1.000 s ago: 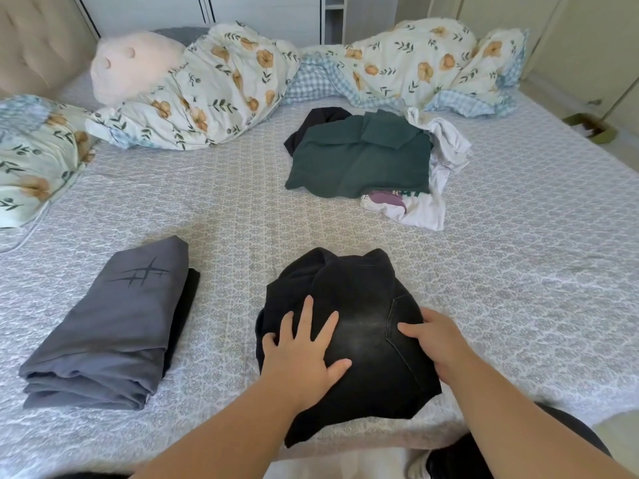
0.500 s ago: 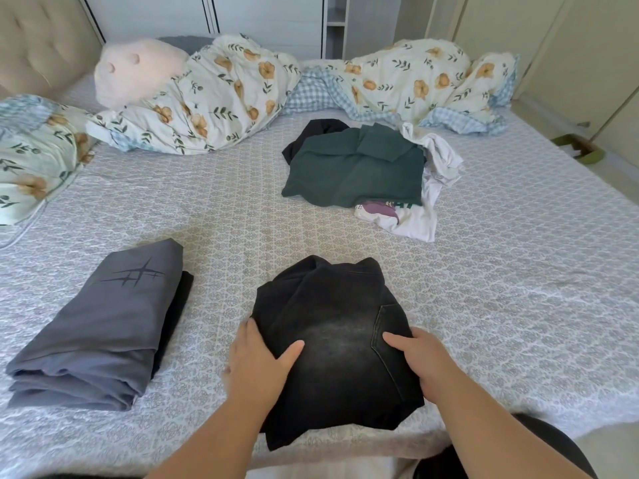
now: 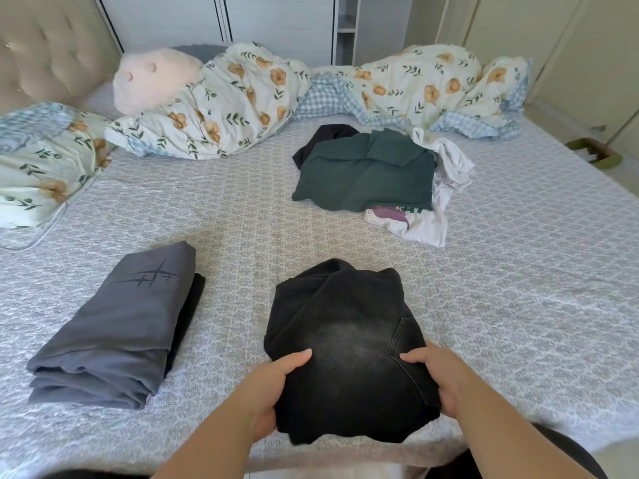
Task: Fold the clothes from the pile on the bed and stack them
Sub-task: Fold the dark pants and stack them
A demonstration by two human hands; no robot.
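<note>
The left hand (image 3: 273,392) gripped the near left edge of a folded bundle of faded black denim (image 3: 349,347), thumb lying on top and fingers tucked under the cloth. The right hand (image 3: 439,378) grasped the near right edge in the same way, thumb on top by a stitched pocket seam, fingers curled beneath. The bundle sat at the near edge of the bed (image 3: 518,288), on its pale patterned quilted cover, directly in front of the person, with its far end rumpled into a few raised folds.

To the left of the bundle, apart from it, lay a stack of folded clothes: a grey folded garment with a dark scratch-like print (image 3: 114,326) on top and a black folded piece (image 3: 188,312) showing along its right side beneath.

Farther back, past the middle of the bed, was the unfolded pile: a dark green shirt (image 3: 363,178) spread on top, a black garment (image 3: 325,136) sticking out behind its left corner, and a crumpled white T-shirt with purple and green print (image 3: 425,223) under and to the right.

Along the far side of the bed stretched a bunched floral duvet with orange flowers and blue check backing (image 3: 242,102), with a pale pink plush cushion (image 3: 152,81) resting on its left part. A floral pillow (image 3: 38,164) lay at the left edge, near the beige tufted headboard (image 3: 45,53).
</note>
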